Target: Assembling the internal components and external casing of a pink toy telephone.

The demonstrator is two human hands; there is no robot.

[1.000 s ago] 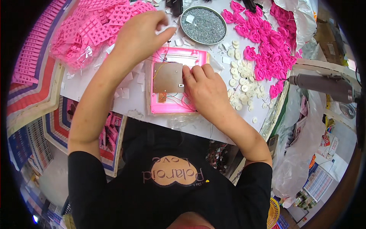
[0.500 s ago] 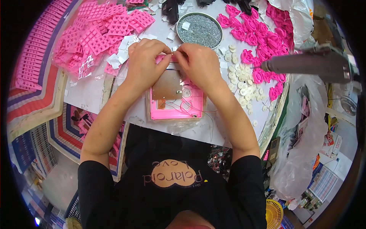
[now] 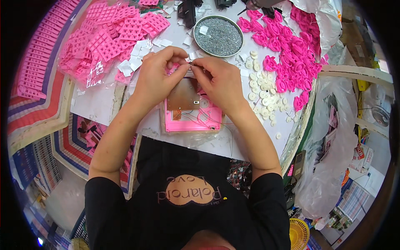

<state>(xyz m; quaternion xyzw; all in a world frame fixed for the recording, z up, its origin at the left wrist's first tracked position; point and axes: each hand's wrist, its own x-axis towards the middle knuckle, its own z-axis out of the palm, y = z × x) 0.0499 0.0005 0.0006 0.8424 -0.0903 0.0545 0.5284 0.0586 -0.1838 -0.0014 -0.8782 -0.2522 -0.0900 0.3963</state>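
Observation:
A pink plastic housing [image 3: 192,125] lies on the white table in front of me, with a brown circuit board [image 3: 183,95] and thin wires in it. My left hand [image 3: 157,76] is over the far left of the housing, thumb and forefinger pinched together. Against its fingertips, my right hand [image 3: 221,79] pinches too. A tiny dark piece shows where the fingertips meet; its kind is too small to make out, and the fingers partly hide it. The housing's far edge is mostly covered by my hands.
Beyond my hands stands a round tin of small screws [image 3: 218,37]. Pink keypad-like parts [image 3: 110,46] are heaped left; white round pieces [image 3: 266,93] and pink rings [image 3: 287,54] lie right. A grey powered tool [image 3: 262,3] hangs at the top edge.
The grey tool has swung away from the right side to the top edge. Both hands stay at the housing's far end, fingertips shifted slightly, and a dark bit now shows between them.

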